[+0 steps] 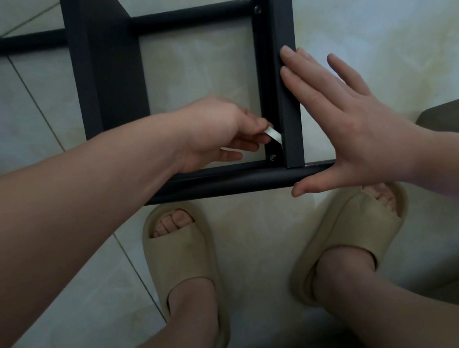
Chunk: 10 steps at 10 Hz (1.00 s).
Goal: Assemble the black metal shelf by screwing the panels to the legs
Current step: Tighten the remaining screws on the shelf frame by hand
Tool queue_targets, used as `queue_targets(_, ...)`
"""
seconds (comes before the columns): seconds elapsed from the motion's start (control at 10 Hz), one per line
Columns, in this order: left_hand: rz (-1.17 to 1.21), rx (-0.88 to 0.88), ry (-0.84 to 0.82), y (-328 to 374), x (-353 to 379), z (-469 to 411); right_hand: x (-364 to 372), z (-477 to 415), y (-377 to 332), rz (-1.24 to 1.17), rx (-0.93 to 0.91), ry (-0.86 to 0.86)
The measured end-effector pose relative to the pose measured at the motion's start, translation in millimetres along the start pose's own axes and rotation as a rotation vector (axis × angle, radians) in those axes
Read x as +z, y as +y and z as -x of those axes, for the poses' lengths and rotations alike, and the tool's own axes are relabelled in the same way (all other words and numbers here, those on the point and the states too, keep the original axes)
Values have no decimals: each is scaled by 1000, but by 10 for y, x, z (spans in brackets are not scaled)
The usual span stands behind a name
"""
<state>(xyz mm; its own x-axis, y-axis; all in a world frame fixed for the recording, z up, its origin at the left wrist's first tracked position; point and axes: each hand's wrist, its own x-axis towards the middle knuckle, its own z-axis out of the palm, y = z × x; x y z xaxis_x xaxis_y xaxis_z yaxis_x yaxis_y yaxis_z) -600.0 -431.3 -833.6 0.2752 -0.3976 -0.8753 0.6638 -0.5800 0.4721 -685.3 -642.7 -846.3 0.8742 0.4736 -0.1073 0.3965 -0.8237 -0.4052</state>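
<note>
Nearest stood a left slipper (181,268) and a right slipper (350,234), beige, two in all, toes toward the black metal shelf (107,73), which lay on the tiled floor just beyond them. Left hand (217,131): one, pinching one small flat silvery tool (273,136), seemingly a spanner, just above the near screw (273,157) in the near right corner. Right hand (353,125): one, released, fingers straight and flat against the right leg (287,78), thumb beside the near crossbar (224,184). Screw heads visible on that leg: two, counting the far screw (257,9). The step appeared to be tightening the near screw. It called for seating the tool squarely, turning in short strokes, and bracing the leg so the holes stayed aligned.
</note>
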Motion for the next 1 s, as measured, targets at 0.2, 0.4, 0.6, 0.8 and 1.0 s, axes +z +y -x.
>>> queue_targets(0.2,-115,43,-11,-26,-52,17,2,-1,0,0,0,1)
queue_targets(0.4,-168,54,-42,-89,-99,61,2,0,-2,-2,-2,2)
queue_targets(0.6,-265,65,-37,-143,-88,102,7,2,1,3,-7,5)
queue_targets(0.8,-326,95,-57,-168,-63,138,11,2,9,5,-5,5)
queue_targets(1.0,-389,77,-82,-180,-55,139,14,-1,6,-2,-2,3)
